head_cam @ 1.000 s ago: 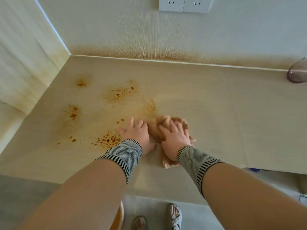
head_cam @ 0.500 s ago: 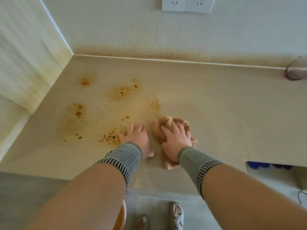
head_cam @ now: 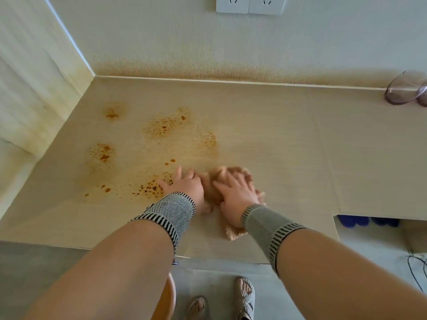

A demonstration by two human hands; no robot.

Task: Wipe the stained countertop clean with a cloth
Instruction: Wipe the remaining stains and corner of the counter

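A beige countertop carries several orange-brown stain patches across its left half. A crumpled tan cloth lies near the front middle. My right hand presses flat on top of the cloth with its fingers spread. My left hand lies flat on the counter beside the cloth, its fingertips at the edge of a speckled stain and its thumb side against the cloth. Both wrists wear grey knitted bands.
A wall with a brown-stained base and a double socket runs along the back, and a side wall closes the left. A clear glass lid or bowl sits at the far right. Below the counter edge are my sandalled feet, a wooden stool and cables.
Both hands and the cloth stay near the same spot on the counter, with slight shifting and blur on the right hand. The camera view moved a little.
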